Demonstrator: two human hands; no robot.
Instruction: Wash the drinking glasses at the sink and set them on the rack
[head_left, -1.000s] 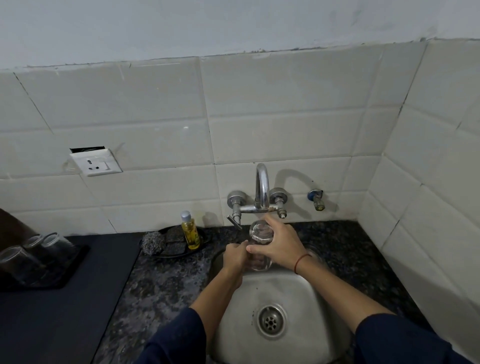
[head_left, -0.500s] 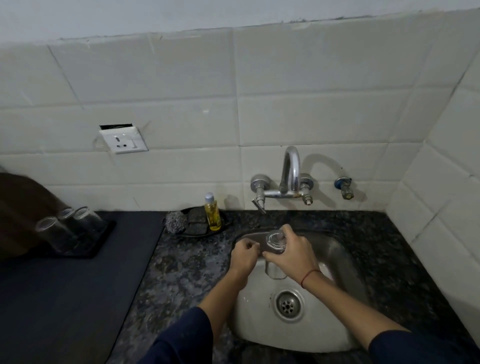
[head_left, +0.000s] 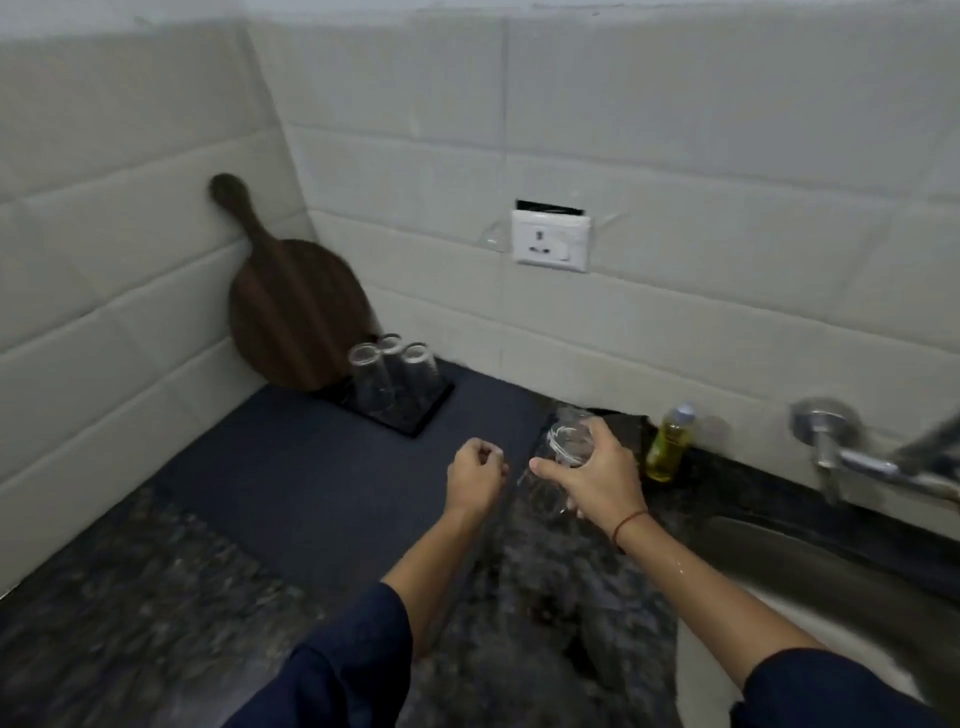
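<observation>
Head view, current state. I see the right hand (head_left: 597, 483) gripping one drinking glass (head_left: 569, 444), thumb on the near side and fingers curled round the wall. The glass is in the air above the stone counter (head_left: 156, 597), between the sink (head_left: 779, 551) and the rack (head_left: 415, 415), near the soap bottle (head_left: 670, 441). Motion blur prevents me from telling whether it is upright or tilted. The left hand (head_left: 475, 480) hangs just beside it, fingers curled into the palm, holding nothing and not touching the glass.

Rack status: a dark flat tray in the corner, on a dark mat (head_left: 311, 478), in front of a wooden board (head_left: 296, 317) leaning on the tiles. Three glasses (head_left: 387, 379) stand on it, close together; the near right part of the tray shows bare.

Handling notes, my judgement:
1. The glass is rigid, light and brittle; contact with the stone or with the three glasses could chip it.
2. Water drops show on the right forearm (head_left: 701, 577), so I assume a wet, slippery wall. Hold round the mid-body with a full finger wrap, not at the rim.
3. Lower onto the bare part of the tray, apart from the three glasses, and release only once it sits flat
</observation>
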